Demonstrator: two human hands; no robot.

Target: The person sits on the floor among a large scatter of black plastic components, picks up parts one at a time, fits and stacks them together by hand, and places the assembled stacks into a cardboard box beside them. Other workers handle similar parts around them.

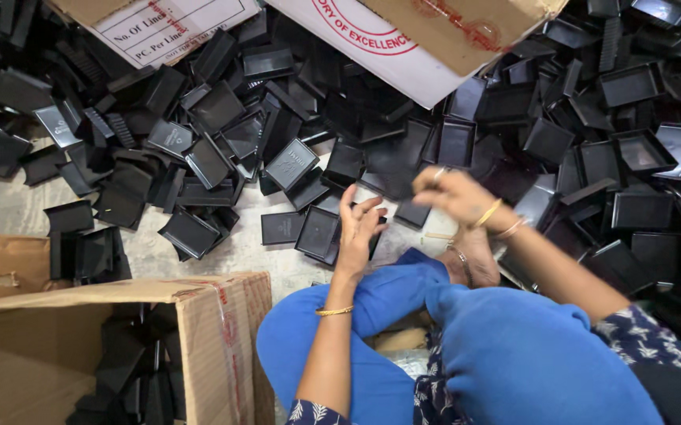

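Your left hand point(359, 224) is raised over the floor point(10, 206) just in front of your blue-clad knees point(403, 315), its fingers point(348, 206) straight and close together, pressed against a black plastic tray point(318, 232) that lies flat under the palm side. A thin gold bangle point(334, 312) sits on that forearm, nearer the knees.

Your right hand point(451, 193) hovers just beyond the knees, a little farther from them than the left hand, with its fingers curled inward. Motion blur hides whether they grip anything, so I cannot tell what, if anything, they hold. That wrist carries a gold bangle point(488, 212), and there is a ring point(438, 174) on one finger.

Past both hands, well away from the knees, a big heap of black plastic trays point(592, 142) spreads across the floor, some face up showing shallow rectangular hollows, some flipped over, some on edge. A few loose trays lie just beside the left hand, between it and the heap.

A white-faced cardboard carton point(403, 47) lies tilted on top of the heap, on the far side from the knees. A second, brown cardboard box point(222, 330) stands right beside the knees on your left, its top open, with more black trays point(132, 366) stacked inside. Your patterned blue-and-white sleeve point(647, 342) shows at the right forearm, close to the knee on that side.
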